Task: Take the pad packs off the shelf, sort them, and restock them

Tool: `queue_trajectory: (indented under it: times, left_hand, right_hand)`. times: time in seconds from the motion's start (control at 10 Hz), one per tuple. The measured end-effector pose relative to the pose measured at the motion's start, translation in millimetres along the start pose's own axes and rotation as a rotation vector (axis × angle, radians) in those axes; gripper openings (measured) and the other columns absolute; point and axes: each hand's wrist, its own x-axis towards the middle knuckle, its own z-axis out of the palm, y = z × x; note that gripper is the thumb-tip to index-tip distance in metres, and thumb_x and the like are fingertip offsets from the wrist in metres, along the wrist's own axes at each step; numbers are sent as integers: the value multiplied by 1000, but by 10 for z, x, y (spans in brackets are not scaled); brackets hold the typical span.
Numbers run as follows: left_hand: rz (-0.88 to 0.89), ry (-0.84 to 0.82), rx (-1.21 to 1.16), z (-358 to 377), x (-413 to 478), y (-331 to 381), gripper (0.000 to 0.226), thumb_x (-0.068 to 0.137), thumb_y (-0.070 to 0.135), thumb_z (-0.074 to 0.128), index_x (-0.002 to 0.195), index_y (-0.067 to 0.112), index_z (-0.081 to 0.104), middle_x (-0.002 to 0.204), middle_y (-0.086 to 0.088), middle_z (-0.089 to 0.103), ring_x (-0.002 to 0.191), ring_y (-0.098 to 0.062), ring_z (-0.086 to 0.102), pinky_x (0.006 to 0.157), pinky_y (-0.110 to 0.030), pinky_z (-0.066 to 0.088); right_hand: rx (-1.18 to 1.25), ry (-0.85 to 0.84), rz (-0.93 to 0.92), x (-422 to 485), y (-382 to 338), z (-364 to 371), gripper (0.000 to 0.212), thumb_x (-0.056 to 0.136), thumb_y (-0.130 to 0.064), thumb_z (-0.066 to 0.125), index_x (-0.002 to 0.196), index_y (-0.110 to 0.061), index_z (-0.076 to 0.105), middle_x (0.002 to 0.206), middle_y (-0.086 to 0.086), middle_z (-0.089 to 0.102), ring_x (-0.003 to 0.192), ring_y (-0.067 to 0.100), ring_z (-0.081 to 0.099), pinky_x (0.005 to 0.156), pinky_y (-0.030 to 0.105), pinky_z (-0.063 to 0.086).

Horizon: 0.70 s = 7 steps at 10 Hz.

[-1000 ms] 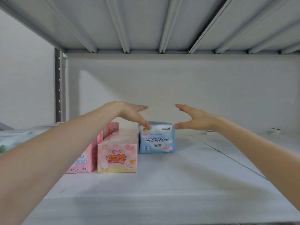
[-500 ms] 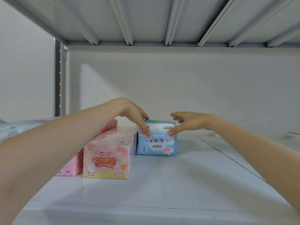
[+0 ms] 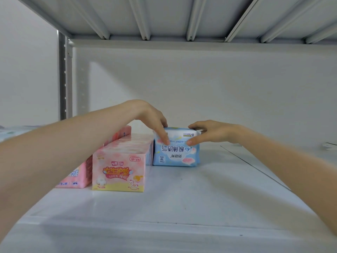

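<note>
Together both arms stretch forward over the shelf (image 3: 182, 198). The left hand (image 3: 151, 117) arches down from a raised wrist, the right hand (image 3: 211, 132) lies level. Each pinches the blue pad pack (image 3: 176, 154), thumb in front, fingers over its top. The pack stands far back, just beside the pink box (image 3: 118, 170).

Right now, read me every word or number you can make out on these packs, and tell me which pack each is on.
"七度空间": pink and yellow box, front.
"100% 纯棉": same box.
"155mm": same box, upper right.
"倍舒特": blue pack, upside down.
Lettering on the pink pack at far left: too blurred.
Other small print on the blue pack: too small to read.
</note>
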Motion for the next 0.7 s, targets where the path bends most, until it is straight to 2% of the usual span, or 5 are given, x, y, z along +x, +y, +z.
queue_trajectory:
  times: [0.2,0.3,0.4,0.6,0.7]
  left_hand:
    - [2,23,-13,65,-3,-22,83,74,62,70,142,26,41,143,8,44,131,-17,40,112,-38,30]
    - [19,25,-63,108,-24,-38,79,76,57,70,142,23,41,142,7,45,127,-16,43,100,-28,33]
    - [15,92,-111,160,-93,-4,81,78,55,70,145,21,39,143,6,44,125,-15,45,92,-23,33]
    - [10,191,-129,266,-305,91,71,81,51,69,140,20,46,140,1,47,122,-19,47,88,-25,37]
    - [-12,303,-174,272,-486,143,75,81,53,67,144,21,41,149,0,39,134,-21,38,102,-29,32]
  right_hand:
    - [39,33,30,-44,-13,55,84,69,-45,81,141,-24,42,137,-11,48,126,10,47,108,31,35]
    - [75,45,21,-69,-30,93,85,70,-42,82,142,-21,41,138,-7,49,125,12,48,109,34,37]
    - [64,111,0,-103,-49,136,84,71,-41,81,141,-19,42,138,-5,48,124,13,49,108,33,38]
    - [69,221,-57,-250,-143,229,77,79,-39,75,143,-17,38,142,4,46,126,16,46,102,26,38]
    - [50,310,-71,-414,-235,274,76,84,-40,70,145,-14,35,146,6,43,132,19,43,105,29,36]
